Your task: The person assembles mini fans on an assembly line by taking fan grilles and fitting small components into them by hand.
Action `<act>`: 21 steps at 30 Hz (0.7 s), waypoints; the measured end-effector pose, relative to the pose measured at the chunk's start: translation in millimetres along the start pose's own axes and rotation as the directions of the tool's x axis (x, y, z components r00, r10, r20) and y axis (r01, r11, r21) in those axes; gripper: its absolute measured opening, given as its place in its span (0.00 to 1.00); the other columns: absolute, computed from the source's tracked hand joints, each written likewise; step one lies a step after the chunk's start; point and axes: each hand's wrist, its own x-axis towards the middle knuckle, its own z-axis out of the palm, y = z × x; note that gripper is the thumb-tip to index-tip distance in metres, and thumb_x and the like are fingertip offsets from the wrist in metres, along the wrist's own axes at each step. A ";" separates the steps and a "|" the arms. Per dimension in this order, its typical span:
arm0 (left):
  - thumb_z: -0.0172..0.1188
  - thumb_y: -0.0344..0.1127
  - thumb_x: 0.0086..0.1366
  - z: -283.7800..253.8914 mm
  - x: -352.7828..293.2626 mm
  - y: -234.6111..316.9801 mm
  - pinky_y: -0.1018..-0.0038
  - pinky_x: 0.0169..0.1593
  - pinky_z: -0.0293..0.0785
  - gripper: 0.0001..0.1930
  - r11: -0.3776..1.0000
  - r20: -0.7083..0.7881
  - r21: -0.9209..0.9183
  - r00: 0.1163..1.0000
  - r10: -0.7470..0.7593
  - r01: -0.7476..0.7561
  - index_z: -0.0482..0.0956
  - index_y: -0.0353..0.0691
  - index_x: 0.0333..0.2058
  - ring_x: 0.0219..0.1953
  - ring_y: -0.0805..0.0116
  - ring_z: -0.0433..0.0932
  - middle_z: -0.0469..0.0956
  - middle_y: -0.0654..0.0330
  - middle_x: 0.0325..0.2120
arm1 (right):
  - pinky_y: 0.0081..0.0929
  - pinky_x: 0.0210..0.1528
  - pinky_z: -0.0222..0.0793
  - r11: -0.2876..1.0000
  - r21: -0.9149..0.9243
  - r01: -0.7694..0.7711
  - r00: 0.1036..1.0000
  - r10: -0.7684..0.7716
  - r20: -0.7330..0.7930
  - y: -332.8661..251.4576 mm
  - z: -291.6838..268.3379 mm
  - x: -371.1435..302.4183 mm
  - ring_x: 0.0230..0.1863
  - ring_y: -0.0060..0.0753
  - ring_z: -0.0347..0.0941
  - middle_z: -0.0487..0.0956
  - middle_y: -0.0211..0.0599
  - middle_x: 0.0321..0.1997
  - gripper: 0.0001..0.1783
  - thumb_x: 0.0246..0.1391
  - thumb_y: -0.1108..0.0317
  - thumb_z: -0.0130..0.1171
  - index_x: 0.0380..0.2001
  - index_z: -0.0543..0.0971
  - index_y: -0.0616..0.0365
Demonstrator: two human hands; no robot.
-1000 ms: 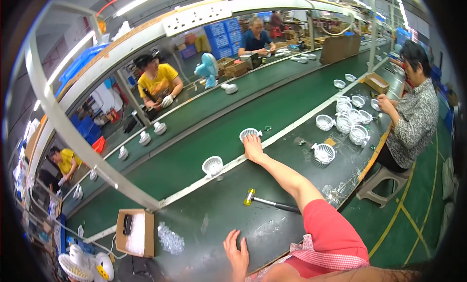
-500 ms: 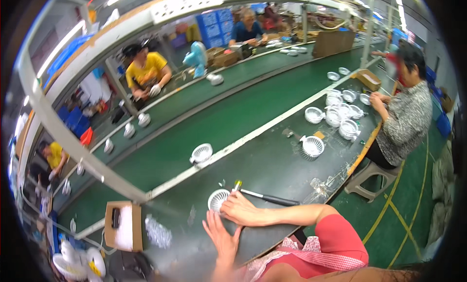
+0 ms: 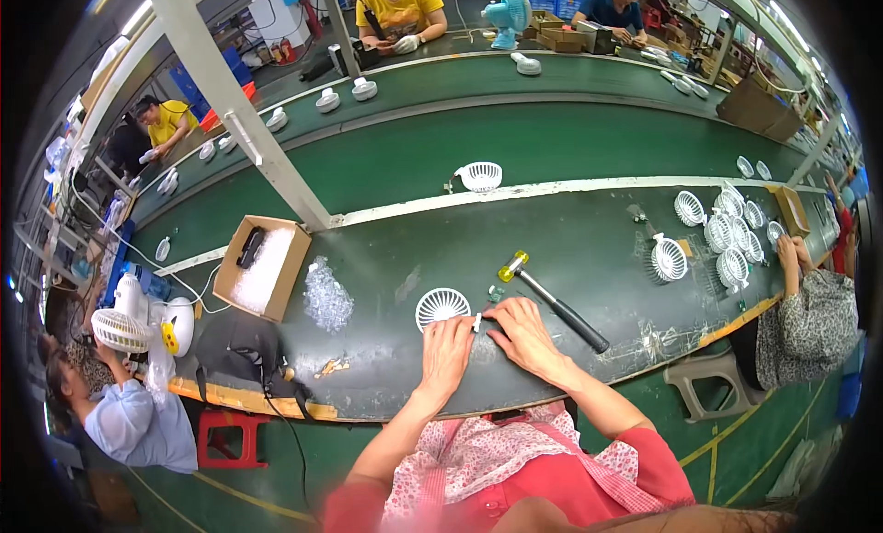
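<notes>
On the workbench (image 3: 579, 248), at the centre of the frame, lies a fan cage (image 3: 442, 307), with the left hand (image 3: 448, 351) at its lower edge and the right hand (image 3: 526, 335) to its lower right. A hammer (image 3: 563, 309) lies right of that hand. Left of the cage come a heap of small parts (image 3: 326, 297), then a carton (image 3: 288, 280) — a bag (image 3: 235, 349) lies below both. More cages (image 3: 732, 268) cluster toward the right edge; beyond the bench, a conveyor belt (image 3: 598, 137) crosses the upper frame.
</notes>
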 end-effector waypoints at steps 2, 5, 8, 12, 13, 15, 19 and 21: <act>0.65 0.28 0.55 4.3 1.9 -5.9 0.64 0.45 0.70 0.15 0.997 -0.043 -0.033 0.997 0.063 -0.064 0.76 0.40 0.42 0.41 0.58 0.75 0.75 0.58 0.38 | 0.43 0.61 0.59 1.000 -0.005 0.006 0.998 -0.006 -0.069 -8.5 -1.0 4.4 0.57 0.51 0.64 0.70 0.45 0.53 0.23 0.48 0.75 0.64 0.49 0.74 0.60; 0.65 0.27 0.54 0.5 2.8 -3.8 0.64 0.43 0.71 0.14 0.993 -0.033 -0.075 0.995 0.094 -0.097 0.77 0.40 0.40 0.39 0.59 0.76 0.75 0.59 0.35 | 0.43 0.59 0.60 0.994 -0.077 0.082 0.959 -0.099 -0.265 -8.5 -1.5 12.1 0.54 0.47 0.67 0.74 0.44 0.48 0.17 0.49 0.73 0.63 0.44 0.76 0.59; 0.65 0.26 0.52 -5.2 3.3 -4.4 0.65 0.38 0.70 0.13 0.990 -0.097 -0.054 0.987 0.125 -0.131 0.78 0.40 0.37 0.36 0.61 0.76 0.75 0.61 0.32 | 0.44 0.55 0.64 0.987 -0.005 0.160 0.986 -0.161 -0.042 2.9 -2.4 14.5 0.44 0.45 0.76 0.80 0.43 0.33 0.07 0.56 0.68 0.59 0.34 0.79 0.61; 0.66 0.25 0.50 -11.0 6.7 -6.2 0.66 0.39 0.68 0.12 0.996 -0.166 -0.020 0.982 0.088 -0.092 0.79 0.41 0.35 0.35 0.62 0.74 0.75 0.62 0.31 | 0.46 0.37 0.71 0.959 0.281 -0.022 0.997 0.000 0.080 -12.3 -12.0 12.2 0.37 0.57 0.77 0.81 0.51 0.34 0.10 0.61 0.66 0.55 0.36 0.77 0.64; 0.66 0.25 0.50 -12.7 8.3 -5.2 0.66 0.40 0.67 0.11 0.998 -0.178 -0.014 0.982 0.064 -0.068 0.80 0.41 0.35 0.35 0.62 0.73 0.75 0.62 0.30 | 0.46 0.37 0.71 0.960 0.276 -0.049 0.995 0.023 0.097 -16.9 -11.3 10.6 0.36 0.57 0.77 0.81 0.52 0.34 0.10 0.61 0.66 0.55 0.37 0.77 0.64; 0.65 0.27 0.52 -10.8 9.1 -4.1 0.66 0.41 0.66 0.11 0.998 -0.189 0.006 0.980 0.062 -0.062 0.80 0.41 0.37 0.36 0.63 0.73 0.74 0.63 0.30 | 0.46 0.35 0.71 0.956 0.281 -0.087 0.994 0.063 0.093 -27.7 -11.3 8.3 0.35 0.58 0.78 0.81 0.53 0.33 0.10 0.61 0.66 0.56 0.37 0.77 0.64; 0.65 0.27 0.53 -12.7 6.5 -4.1 0.67 0.42 0.64 0.11 0.996 -0.225 -0.050 0.973 0.054 -0.067 0.81 0.41 0.37 0.35 0.64 0.73 0.75 0.64 0.30 | 0.44 0.35 0.71 0.956 0.282 -0.082 0.996 0.088 -0.008 -34.0 -13.6 5.2 0.34 0.55 0.78 0.81 0.50 0.33 0.10 0.61 0.66 0.56 0.37 0.77 0.63; 0.65 0.26 0.53 -14.5 2.2 -6.2 0.67 0.42 0.65 0.10 0.993 -0.238 -0.103 0.971 0.037 -0.063 0.81 0.41 0.36 0.35 0.63 0.73 0.75 0.63 0.29 | 0.43 0.35 0.71 0.904 0.336 -0.265 0.964 0.257 0.068 -46.0 -28.7 9.4 0.32 0.52 0.78 0.81 0.48 0.32 0.10 0.61 0.65 0.57 0.39 0.77 0.62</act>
